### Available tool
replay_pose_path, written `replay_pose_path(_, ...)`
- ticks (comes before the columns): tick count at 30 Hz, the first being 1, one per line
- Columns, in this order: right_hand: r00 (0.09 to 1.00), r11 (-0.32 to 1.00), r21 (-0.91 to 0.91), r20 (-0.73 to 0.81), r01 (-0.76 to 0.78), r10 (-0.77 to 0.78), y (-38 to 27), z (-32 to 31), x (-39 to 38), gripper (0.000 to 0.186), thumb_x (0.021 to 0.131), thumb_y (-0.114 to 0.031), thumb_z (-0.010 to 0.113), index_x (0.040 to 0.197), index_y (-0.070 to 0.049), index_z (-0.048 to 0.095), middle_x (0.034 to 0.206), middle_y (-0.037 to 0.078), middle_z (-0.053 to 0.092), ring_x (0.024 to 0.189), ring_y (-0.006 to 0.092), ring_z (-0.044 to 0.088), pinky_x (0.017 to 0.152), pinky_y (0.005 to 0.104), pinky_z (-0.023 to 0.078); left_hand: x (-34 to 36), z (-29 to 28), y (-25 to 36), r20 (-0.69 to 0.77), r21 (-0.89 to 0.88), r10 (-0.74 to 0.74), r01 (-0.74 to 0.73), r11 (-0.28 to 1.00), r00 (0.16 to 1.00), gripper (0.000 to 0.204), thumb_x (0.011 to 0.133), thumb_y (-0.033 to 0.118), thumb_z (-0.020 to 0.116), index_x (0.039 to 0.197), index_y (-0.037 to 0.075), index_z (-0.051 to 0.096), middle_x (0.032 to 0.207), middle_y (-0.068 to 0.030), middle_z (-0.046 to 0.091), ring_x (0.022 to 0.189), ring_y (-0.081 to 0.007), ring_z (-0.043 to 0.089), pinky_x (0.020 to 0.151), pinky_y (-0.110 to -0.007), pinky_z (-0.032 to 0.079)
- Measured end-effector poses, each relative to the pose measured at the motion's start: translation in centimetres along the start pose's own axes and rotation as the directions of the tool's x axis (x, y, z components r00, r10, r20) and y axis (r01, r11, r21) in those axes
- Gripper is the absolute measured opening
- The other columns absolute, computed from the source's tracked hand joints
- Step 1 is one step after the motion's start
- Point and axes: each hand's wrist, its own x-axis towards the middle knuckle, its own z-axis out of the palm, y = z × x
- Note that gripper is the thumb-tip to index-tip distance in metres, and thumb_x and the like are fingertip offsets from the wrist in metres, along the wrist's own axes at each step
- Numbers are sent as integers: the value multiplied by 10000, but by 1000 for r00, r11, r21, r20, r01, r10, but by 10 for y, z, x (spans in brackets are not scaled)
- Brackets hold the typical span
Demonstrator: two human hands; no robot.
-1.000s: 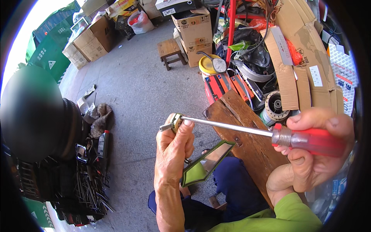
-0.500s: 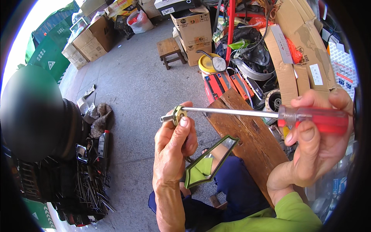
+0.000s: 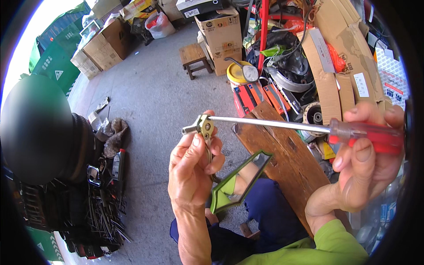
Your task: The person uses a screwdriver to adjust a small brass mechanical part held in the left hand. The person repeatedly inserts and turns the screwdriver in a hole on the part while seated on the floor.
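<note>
My left hand [image 3: 189, 174] is closed around the stem of a green-framed side mirror [image 3: 239, 184], whose angular glass hangs to the right of my wrist. At the top of the stem sits a gold-coloured clamp [image 3: 206, 126] with screw holes on its face and a silver threaded stud [image 3: 190, 130] sticking out leftward. My right hand [image 3: 365, 176] grips a screwdriver [image 3: 375, 136] by its clear and red handle. The long shaft points left, with its tip at the clamp's upper right edge; I cannot tell whether it sits in a screw.
A worn wooden bench [image 3: 282, 152] runs beneath the screwdriver. Cardboard boxes [image 3: 221, 33], a small stool [image 3: 193, 56] and orange-black batteries [image 3: 251, 97] stand beyond it. On the left, a large dark rounded object [image 3: 37, 128] rises beside a heap of metal tools [image 3: 104, 207].
The clamp has been turned, so its face with the screw holes shows more. My left fingers have loosened and shifted lower, and the screwdriver has moved slightly right.
</note>
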Motion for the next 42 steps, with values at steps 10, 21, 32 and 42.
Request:
replay_pose_path(10, 994, 1000, 12, -108, -28, 30, 1, -6, -3, 419, 908, -199, 525, 1202, 66, 388, 1094, 203, 558, 531, 87, 513, 548, 227, 466, 0, -12, 10, -48, -42, 17, -20, 999, 999, 415, 931, 124, 514, 1286, -69, 417, 994, -96, 534, 693, -73, 403, 460, -170, 273)
replay_pose_path(21, 999, 983, 186, 50, -7, -2, -17, 20, -2, 562, 901, -251, 577, 1278, -4, 242, 1043, 195, 528, 548, 114, 540, 526, 245, 503, 0, -19, 9, 42, -290, -12, 24, 957, 999, 421, 966, 135, 448, 1312, -92, 369, 995, -103, 518, 697, -86, 377, 458, -189, 266)
replay_pose_path(32, 993, 996, 83, 118, -23, 13, -20, 21, 3, 531, 888, -226, 596, 1249, -7, 274, 1016, 208, 530, 549, 117, 552, 570, 276, 529, 0, -19, 8, 80, -335, -20, 46, 941, 997, 493, 965, 116, 439, 1383, -70, 256, 1057, -151, 482, 707, -111, 377, 451, -203, 287)
replay_pose_path(42, 990, 975, 213, -113, -58, 83, -36, 44, -19, 581, 809, -259, 698, 1185, -50, 307, 931, 172, 546, 555, 117, 551, 562, 220, 515, -4, -18, 10, 17, -236, -44, 47, 971, 999, 401, 972, 147, 434, 1314, -55, 380, 1004, -120, 559, 642, -81, 389, 446, -189, 271)
